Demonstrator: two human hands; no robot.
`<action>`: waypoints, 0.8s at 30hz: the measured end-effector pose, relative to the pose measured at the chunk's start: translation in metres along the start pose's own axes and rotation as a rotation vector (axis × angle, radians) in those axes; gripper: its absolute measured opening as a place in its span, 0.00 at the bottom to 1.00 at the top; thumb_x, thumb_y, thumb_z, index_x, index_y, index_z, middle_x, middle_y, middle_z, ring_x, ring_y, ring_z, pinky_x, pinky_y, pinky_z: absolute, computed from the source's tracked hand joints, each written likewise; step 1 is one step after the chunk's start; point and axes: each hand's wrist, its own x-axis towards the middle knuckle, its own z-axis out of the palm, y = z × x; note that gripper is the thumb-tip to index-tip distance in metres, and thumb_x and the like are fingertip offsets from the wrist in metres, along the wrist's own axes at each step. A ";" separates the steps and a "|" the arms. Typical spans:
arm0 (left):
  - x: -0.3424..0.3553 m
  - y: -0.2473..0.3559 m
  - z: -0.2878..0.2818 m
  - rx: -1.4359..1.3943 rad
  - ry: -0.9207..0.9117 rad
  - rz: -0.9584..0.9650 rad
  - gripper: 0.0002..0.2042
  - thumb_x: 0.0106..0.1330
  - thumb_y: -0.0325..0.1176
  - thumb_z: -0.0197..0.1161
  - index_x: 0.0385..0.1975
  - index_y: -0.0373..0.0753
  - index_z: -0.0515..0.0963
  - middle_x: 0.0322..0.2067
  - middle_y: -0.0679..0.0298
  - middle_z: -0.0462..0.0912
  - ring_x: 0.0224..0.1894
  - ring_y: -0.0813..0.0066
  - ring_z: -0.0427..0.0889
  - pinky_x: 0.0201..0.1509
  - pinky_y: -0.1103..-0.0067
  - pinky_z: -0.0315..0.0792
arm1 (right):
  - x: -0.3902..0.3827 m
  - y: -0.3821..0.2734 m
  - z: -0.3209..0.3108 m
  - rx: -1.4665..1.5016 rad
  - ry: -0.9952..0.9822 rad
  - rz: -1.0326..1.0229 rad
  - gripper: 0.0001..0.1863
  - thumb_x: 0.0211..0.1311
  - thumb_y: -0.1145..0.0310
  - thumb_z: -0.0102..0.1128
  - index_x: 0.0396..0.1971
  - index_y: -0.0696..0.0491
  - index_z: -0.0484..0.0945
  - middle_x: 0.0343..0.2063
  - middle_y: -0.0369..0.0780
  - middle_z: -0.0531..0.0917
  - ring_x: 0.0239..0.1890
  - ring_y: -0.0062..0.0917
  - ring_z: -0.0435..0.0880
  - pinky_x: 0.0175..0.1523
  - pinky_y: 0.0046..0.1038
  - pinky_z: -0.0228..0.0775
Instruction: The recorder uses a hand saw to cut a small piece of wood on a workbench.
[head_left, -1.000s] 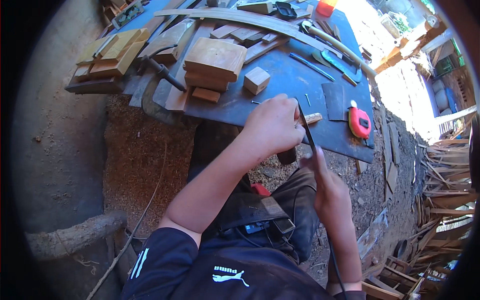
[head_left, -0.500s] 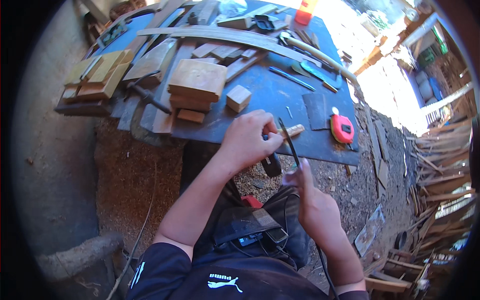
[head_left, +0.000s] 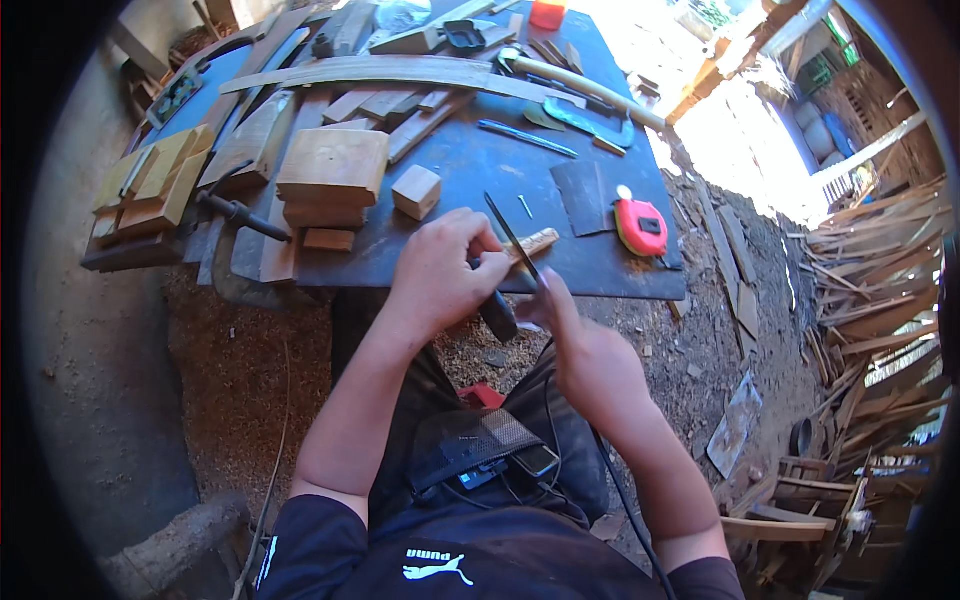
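At the near edge of the table, my left hand (head_left: 447, 265) is closed round a tool whose black handle (head_left: 498, 318) sticks out below the fingers. A small carved piece of wood (head_left: 537, 243) juts out to the right of those fingers; whether they grip it too is hidden. My right hand (head_left: 592, 355) is closed on a slim dark file (head_left: 508, 226), which points up and to the left and crosses over the wood. The right fingertips are blurred. Just beyond my left hand stands a small wooden block (head_left: 416, 192).
A nail (head_left: 525, 206), a dark sheet of sandpaper (head_left: 580, 198) and a red tape measure (head_left: 641, 228) lie to the right. Larger wooden blocks (head_left: 333, 165) and a clamp (head_left: 240, 212) are at the left. Farther back are a long-handled hammer (head_left: 585, 83) and wooden strips (head_left: 400, 70).
The whole view has shifted, so the table sits farther left and higher. Against the carved wood, the file and my right hand have slid forward, away from me. My left hand keeps its grip.
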 end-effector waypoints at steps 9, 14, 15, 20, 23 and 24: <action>-0.001 0.000 0.010 0.018 0.045 0.079 0.07 0.57 0.31 0.61 0.27 0.33 0.78 0.26 0.58 0.77 0.27 0.66 0.78 0.33 0.73 0.72 | -0.045 -0.005 -0.021 0.063 -0.138 0.224 0.08 0.73 0.70 0.48 0.47 0.55 0.70 0.20 0.46 0.81 0.21 0.41 0.84 0.24 0.41 0.74; 0.000 -0.003 0.002 -0.014 0.023 0.008 0.07 0.58 0.33 0.61 0.25 0.35 0.78 0.27 0.57 0.79 0.29 0.59 0.80 0.35 0.68 0.73 | 0.013 -0.008 0.004 0.061 -0.060 0.146 0.05 0.73 0.70 0.50 0.42 0.55 0.69 0.19 0.47 0.81 0.20 0.43 0.84 0.24 0.44 0.73; -0.002 -0.004 0.000 -0.015 0.033 0.007 0.08 0.58 0.34 0.61 0.24 0.37 0.78 0.28 0.56 0.81 0.31 0.53 0.82 0.37 0.63 0.75 | 0.014 -0.011 0.005 0.055 -0.063 0.149 0.05 0.73 0.70 0.50 0.42 0.55 0.69 0.19 0.47 0.81 0.21 0.44 0.84 0.24 0.44 0.73; -0.002 0.004 0.007 0.004 0.030 0.048 0.06 0.58 0.33 0.60 0.24 0.37 0.77 0.27 0.56 0.79 0.31 0.51 0.81 0.36 0.62 0.75 | -0.042 -0.006 -0.016 0.104 -0.131 0.201 0.06 0.73 0.69 0.50 0.39 0.56 0.68 0.19 0.48 0.81 0.21 0.45 0.84 0.25 0.45 0.74; 0.000 0.000 0.009 0.002 0.056 0.047 0.07 0.58 0.33 0.60 0.24 0.37 0.77 0.27 0.56 0.79 0.31 0.51 0.81 0.36 0.62 0.75 | -0.016 -0.009 -0.009 0.053 -0.139 0.232 0.06 0.73 0.69 0.51 0.39 0.55 0.68 0.19 0.48 0.81 0.21 0.46 0.84 0.25 0.46 0.74; -0.003 -0.001 0.006 -0.003 0.054 0.047 0.06 0.58 0.30 0.59 0.26 0.33 0.77 0.25 0.57 0.76 0.27 0.63 0.78 0.32 0.71 0.71 | -0.002 -0.011 -0.003 0.030 -0.120 0.215 0.05 0.72 0.70 0.52 0.39 0.55 0.68 0.18 0.48 0.80 0.20 0.46 0.83 0.24 0.46 0.74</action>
